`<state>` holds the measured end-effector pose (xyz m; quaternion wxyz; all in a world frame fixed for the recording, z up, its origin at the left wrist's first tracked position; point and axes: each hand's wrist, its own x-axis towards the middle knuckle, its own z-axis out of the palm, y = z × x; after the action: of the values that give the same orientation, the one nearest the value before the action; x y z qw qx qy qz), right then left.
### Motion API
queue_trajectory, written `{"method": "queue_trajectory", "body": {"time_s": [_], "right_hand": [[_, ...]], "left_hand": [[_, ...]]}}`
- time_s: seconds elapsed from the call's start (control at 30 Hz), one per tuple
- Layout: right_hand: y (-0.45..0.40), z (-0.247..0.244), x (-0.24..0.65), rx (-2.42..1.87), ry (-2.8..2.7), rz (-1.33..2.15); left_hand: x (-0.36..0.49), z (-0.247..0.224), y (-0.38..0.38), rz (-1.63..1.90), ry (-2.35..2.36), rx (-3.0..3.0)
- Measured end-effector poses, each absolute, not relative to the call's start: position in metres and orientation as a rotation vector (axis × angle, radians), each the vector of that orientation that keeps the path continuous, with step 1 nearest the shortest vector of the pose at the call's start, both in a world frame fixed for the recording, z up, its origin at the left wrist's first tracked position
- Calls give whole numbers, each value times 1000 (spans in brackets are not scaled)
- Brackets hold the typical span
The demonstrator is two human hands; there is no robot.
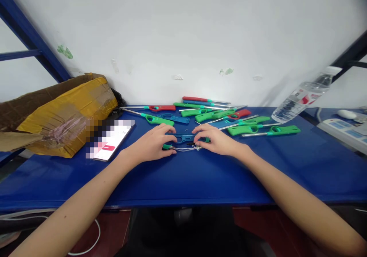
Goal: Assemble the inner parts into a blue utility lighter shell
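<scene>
In front of me lies an opened blue lighter casing (185,138), a half shell of a long-necked gas lighter. My left hand (156,144) is curled at its left end, fingertips on the shell. Between those fingers and the thumb shows a small green part (168,147). Thin pale wires (183,149) run from it to the right. My right hand (216,140) pinches at the casing's right end, with thumb and forefinger close to a small dark part (190,144) and the wire ends. The fingers hide exactly what is gripped there.
Behind my hands lie several lighters in green, red and blue, such as a green one (283,130) and a red one (162,108). A phone (114,142) and a taped carton (65,115) are at left. A water bottle (301,98) and power strip (341,133) stand right.
</scene>
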<state>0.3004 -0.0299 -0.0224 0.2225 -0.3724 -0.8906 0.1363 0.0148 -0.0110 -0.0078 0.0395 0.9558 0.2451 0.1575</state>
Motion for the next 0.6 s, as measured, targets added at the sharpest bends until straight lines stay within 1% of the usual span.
{"method": "queue_trajectory", "body": {"time_s": [0.1, 0.27, 0.6], "right_hand": [[-32, -14, 305, -1055, -2434, 413], [-33, -1, 319, -1127, -2456, 456], [-37, -1, 313, -1103, -2586, 399]], "left_hand": [[20, -11, -14, 599, 752, 2964], [24, -16, -16, 529, 717, 2976], [25, -20, -14, 509, 642, 2932]]}}
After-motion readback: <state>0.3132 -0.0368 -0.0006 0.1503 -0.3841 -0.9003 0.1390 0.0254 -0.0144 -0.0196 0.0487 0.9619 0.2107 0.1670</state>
